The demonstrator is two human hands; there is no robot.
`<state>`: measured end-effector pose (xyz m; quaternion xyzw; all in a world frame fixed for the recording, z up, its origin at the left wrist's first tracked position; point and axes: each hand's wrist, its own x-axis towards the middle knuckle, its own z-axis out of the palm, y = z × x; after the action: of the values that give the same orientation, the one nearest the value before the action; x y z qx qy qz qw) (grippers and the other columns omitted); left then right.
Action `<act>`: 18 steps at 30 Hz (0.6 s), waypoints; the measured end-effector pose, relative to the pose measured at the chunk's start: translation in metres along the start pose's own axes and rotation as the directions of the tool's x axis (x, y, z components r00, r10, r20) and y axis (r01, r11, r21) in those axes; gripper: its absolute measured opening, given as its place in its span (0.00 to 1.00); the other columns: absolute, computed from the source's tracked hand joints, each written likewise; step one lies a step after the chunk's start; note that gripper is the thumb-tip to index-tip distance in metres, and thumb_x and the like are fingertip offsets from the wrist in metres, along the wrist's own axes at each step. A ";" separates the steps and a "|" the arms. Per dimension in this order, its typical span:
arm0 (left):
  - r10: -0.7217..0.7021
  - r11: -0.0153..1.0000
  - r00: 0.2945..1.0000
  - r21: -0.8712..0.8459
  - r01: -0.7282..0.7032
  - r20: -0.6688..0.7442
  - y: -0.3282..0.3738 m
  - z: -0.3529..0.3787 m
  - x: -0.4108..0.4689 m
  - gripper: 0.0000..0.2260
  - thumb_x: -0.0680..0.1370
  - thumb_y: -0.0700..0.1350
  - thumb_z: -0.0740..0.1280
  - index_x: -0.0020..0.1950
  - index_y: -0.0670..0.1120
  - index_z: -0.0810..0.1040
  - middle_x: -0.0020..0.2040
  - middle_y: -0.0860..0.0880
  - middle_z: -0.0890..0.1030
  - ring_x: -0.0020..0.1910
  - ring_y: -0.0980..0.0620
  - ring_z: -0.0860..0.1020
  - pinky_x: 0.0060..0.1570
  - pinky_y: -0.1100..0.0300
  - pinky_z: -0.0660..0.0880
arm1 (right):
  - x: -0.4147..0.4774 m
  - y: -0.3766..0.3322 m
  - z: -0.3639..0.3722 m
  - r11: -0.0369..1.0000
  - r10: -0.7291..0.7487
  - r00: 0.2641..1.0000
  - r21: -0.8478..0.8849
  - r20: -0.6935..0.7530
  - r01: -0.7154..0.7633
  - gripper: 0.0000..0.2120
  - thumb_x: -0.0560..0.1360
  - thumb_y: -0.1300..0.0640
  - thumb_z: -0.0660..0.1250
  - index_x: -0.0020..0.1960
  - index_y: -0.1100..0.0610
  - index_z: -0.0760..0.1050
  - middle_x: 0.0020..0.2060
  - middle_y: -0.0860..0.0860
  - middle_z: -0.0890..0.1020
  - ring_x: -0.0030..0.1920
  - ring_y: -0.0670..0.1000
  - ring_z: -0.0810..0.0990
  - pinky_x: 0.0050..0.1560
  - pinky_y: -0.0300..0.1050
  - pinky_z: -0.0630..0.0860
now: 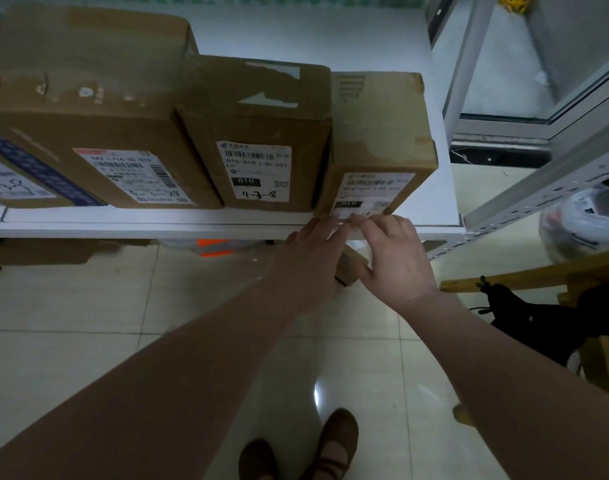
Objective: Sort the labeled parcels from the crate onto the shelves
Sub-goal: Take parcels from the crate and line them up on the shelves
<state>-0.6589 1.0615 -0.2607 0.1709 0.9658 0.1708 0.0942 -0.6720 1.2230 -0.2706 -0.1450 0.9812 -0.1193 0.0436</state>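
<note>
Parcel: on shelf, just ahead of both hands.
Left hand: open, fingers straight, tips at the parcel's lower front edge.
Right hand: fingers loosely bent, tips on its label, gripping nothing.
Box "4-3-8": left of hands.

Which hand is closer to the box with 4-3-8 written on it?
Left. The left hand sits just below and right of the 4-3-8 box; the right hand is farther right, in front of the end box.
</note>
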 end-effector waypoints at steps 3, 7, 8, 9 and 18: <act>0.000 1.000 1.000 -0.001 0.000 -0.002 -0.003 0.000 0.004 0.31 0.76 0.41 0.64 0.76 0.48 0.55 0.76 0.48 0.58 0.74 0.48 0.57 0.68 0.50 0.66 | 0.007 0.002 -0.001 1.000 -0.007 1.000 -0.002 0.012 0.007 0.30 0.72 0.53 0.72 0.72 0.53 0.69 0.61 0.57 0.77 0.64 0.59 0.70 0.69 0.53 0.64; -0.027 0.999 1.000 0.020 0.027 -0.010 -0.004 -0.002 0.009 0.31 0.77 0.42 0.64 0.77 0.47 0.54 0.77 0.46 0.57 0.74 0.46 0.58 0.68 0.50 0.64 | 0.015 0.002 0.000 0.999 -0.038 0.999 0.016 0.032 0.037 0.31 0.73 0.50 0.71 0.74 0.51 0.67 0.62 0.56 0.76 0.64 0.59 0.70 0.69 0.53 0.63; -0.040 0.999 0.999 0.020 0.040 -0.013 -0.004 -0.002 0.009 0.31 0.77 0.42 0.64 0.77 0.48 0.54 0.76 0.45 0.57 0.74 0.46 0.59 0.68 0.50 0.64 | 0.017 0.002 0.000 0.999 -0.042 0.998 0.017 0.035 0.042 0.31 0.73 0.49 0.70 0.74 0.51 0.66 0.62 0.56 0.76 0.64 0.59 0.70 0.69 0.53 0.63; -0.055 0.998 0.998 0.013 0.055 -0.015 -0.004 -0.003 0.010 0.32 0.77 0.42 0.64 0.77 0.48 0.54 0.76 0.45 0.57 0.73 0.46 0.60 0.67 0.50 0.65 | 0.018 0.002 0.000 0.999 -0.047 0.998 0.014 0.041 0.047 0.31 0.74 0.49 0.70 0.75 0.51 0.65 0.63 0.56 0.76 0.64 0.59 0.70 0.69 0.53 0.63; -0.124 0.992 0.990 0.035 0.122 0.069 -0.008 -0.021 0.005 0.25 0.79 0.43 0.60 0.76 0.47 0.58 0.72 0.45 0.65 0.70 0.46 0.66 0.65 0.52 0.67 | 0.016 -0.009 -0.009 0.998 -0.012 0.993 0.063 0.116 0.005 0.30 0.75 0.50 0.68 0.75 0.51 0.65 0.65 0.56 0.74 0.66 0.59 0.69 0.68 0.52 0.66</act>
<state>-0.6712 1.0504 -0.2448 0.1183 0.9730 0.1438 0.1363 -0.6858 1.2114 -0.2602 -0.1547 0.9722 -0.1412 0.1046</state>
